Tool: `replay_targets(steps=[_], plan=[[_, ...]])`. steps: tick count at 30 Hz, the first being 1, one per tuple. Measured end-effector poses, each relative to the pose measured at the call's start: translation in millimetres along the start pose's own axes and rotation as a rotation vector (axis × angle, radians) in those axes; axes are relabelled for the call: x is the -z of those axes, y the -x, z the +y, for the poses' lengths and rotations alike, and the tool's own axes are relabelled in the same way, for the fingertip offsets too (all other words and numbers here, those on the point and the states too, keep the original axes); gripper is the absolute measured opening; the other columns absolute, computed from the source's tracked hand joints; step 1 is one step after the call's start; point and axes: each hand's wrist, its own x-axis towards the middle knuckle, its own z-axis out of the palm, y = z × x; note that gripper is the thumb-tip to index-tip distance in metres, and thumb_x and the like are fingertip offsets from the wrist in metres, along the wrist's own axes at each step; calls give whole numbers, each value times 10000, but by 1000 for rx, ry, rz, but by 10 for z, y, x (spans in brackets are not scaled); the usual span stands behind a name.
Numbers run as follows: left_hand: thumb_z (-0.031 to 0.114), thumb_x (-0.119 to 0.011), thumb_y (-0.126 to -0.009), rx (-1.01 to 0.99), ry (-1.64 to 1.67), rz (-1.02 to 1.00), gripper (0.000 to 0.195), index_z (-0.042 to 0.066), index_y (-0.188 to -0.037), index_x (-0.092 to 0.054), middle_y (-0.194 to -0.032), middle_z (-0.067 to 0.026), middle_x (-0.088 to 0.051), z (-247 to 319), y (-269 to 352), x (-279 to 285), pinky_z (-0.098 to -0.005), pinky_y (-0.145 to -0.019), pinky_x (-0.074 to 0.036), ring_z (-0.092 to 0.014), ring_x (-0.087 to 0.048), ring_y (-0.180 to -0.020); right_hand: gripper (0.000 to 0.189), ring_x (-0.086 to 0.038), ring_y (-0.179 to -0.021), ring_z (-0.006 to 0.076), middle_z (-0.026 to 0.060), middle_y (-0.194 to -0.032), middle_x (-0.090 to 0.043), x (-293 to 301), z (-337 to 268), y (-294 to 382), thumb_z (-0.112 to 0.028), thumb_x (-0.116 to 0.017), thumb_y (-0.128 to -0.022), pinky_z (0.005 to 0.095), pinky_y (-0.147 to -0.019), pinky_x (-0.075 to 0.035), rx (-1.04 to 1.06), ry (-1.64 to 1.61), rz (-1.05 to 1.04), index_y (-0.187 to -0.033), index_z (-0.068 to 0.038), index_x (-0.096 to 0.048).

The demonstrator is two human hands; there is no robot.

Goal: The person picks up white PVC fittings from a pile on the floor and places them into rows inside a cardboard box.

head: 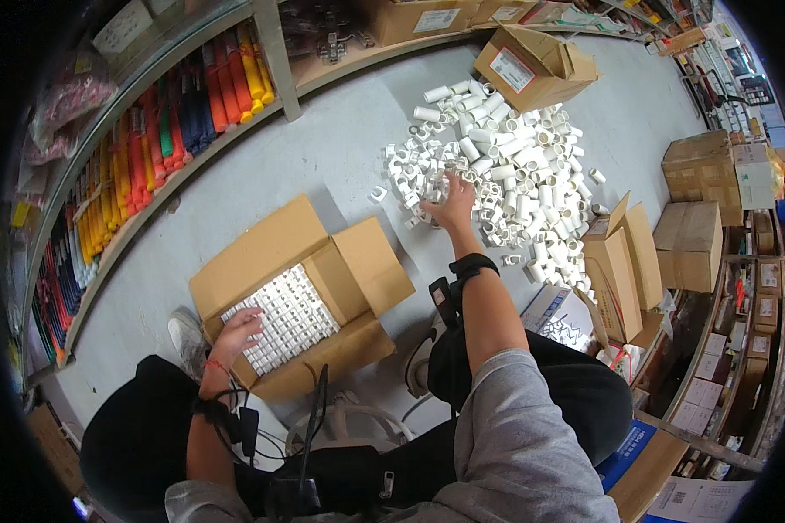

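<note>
My right hand (456, 201) reaches over the pile of small white plastic pipe clips (425, 167), thumb and fingers spread among them. Clips lie under and between the fingers; no firm grip shows. My left hand (239, 332) is inside the near left side of an open cardboard box (350, 340), at the edge of tight rows of white clips (291, 317). Its fingers are half curled, and whether they pinch a clip is hidden. The box's flaps stand outward, and its right end shows bare cardboard wall.
White pipe couplings (517, 157) spread beside the clips on the grey floor (340, 140). A tipped carton (536, 68) stands behind them, and another open carton (618, 268) is at right. Shelving (278, 59) with coloured tubes lines the left. A stool (347, 418) sits below me.
</note>
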Motion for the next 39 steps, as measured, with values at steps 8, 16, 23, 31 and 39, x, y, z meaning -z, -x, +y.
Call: replay_targets(steps=[8,16,23,31,39], plan=[[218,-446,-758,61,3,-4,255,121,-993,-424,-909,0,-403,137,121,-47,-277,-717,-343,-115,-417,-812,788,-97,-1096,383,195,-1179,-172,-197,-349,18,-328,-687,-410,523,-834,-156,-239,122,-99,-1098,-231,-314],[220,-446,-758,40,19,-21,262,107,-994,-423,-893,4,-404,162,114,-5,-261,-710,-342,-113,-420,-812,583,-195,-1048,359,168,-1099,-274,-342,-239,212,-275,-654,-428,469,-833,-207,-105,137,30,-957,-179,-429],[232,-439,-762,49,13,-11,267,108,-998,-422,-894,9,-414,187,123,-76,-260,-714,-338,-112,-419,-813,528,-318,-937,327,152,-1046,-331,-271,-244,221,-222,-636,-485,411,-712,-363,-90,225,-16,-969,-173,-431],[255,-440,-762,47,27,-32,275,117,-999,-428,-903,1,-437,164,149,12,-247,-698,-349,-110,-423,-819,521,-327,-943,352,172,-1039,-331,-159,-178,262,-210,-641,-485,377,-746,-364,-117,188,-104,-963,-134,-448],[262,-420,-764,-226,-224,-81,244,110,-952,-458,-835,27,-453,393,48,85,-204,-637,-344,-67,-427,-769,370,-474,-651,128,75,-754,-492,-131,-139,118,-132,-621,-512,238,-557,-392,24,-313,-39,-827,-4,-475]])
